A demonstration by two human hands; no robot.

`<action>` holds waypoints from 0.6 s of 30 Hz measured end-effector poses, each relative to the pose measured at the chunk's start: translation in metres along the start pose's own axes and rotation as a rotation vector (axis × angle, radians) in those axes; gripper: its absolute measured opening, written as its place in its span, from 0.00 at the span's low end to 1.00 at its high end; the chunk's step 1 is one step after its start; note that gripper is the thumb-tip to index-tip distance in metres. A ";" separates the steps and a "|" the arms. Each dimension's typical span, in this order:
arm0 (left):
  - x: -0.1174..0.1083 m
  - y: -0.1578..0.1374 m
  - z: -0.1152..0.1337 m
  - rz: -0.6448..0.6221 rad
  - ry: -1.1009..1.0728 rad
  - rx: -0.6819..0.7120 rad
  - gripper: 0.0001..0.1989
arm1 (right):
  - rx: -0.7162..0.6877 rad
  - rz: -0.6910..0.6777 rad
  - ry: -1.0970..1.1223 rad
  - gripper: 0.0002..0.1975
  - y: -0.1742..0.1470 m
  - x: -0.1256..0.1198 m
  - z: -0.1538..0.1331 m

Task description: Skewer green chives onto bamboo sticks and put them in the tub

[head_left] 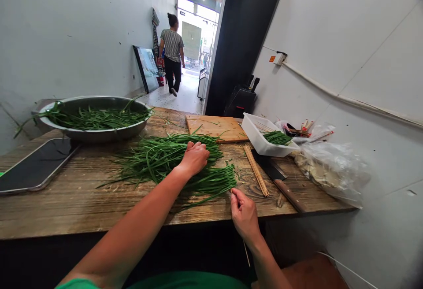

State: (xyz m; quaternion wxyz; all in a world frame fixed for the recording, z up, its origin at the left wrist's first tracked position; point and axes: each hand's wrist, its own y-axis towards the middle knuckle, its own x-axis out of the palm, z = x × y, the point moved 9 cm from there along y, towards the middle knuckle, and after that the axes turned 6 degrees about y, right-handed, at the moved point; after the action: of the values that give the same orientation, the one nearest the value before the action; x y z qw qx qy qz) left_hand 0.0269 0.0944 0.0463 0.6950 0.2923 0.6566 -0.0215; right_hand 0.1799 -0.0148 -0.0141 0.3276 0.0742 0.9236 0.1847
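Note:
A loose heap of long green garlic chives [152, 159] lies across the wooden table. My left hand [194, 157] is over the heap, its fingers curled closed on some of the stalks; the fingertips are partly hidden. Nearer to me, a flatter row of chives has its cut ends lined up towards the right. My right hand [243, 212] pinches a thin bamboo skewer [246, 253] beside those ends, at the table's front edge. The skewer's tip touches or nearly touches the chives, and its long end hangs below my hand.
Right of the chives lie a bundle of skewers [256, 170] and a cleaver [287, 192]. Behind are a cutting board [214, 126], a white plastic tub [271, 148] and a plastic bag [333, 170]. A metal bowl [99, 135] and a tablet [36, 165] occupy the left. A person [172, 51] walks away.

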 end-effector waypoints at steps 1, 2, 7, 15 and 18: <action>0.001 0.000 0.002 0.006 -0.029 0.011 0.07 | 0.001 -0.003 0.003 0.17 0.000 0.000 0.000; 0.002 0.001 0.004 0.007 -0.070 0.021 0.07 | -0.001 -0.003 0.006 0.17 0.000 0.000 0.000; 0.015 0.005 0.006 -0.058 -0.344 -0.002 0.05 | -0.027 0.020 0.003 0.16 0.000 -0.003 -0.003; 0.026 0.007 -0.001 -0.030 -0.549 -0.171 0.08 | -0.047 0.017 -0.011 0.16 0.000 -0.003 -0.005; 0.023 0.006 -0.001 -0.006 -0.550 -0.202 0.08 | -0.039 0.010 -0.023 0.16 0.000 -0.002 -0.004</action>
State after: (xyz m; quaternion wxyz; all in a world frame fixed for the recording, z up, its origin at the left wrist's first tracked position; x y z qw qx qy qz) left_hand 0.0318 0.1082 0.0274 0.8723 0.2028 0.4434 -0.0364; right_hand 0.1788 -0.0165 -0.0097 0.3388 0.0745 0.9156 0.2033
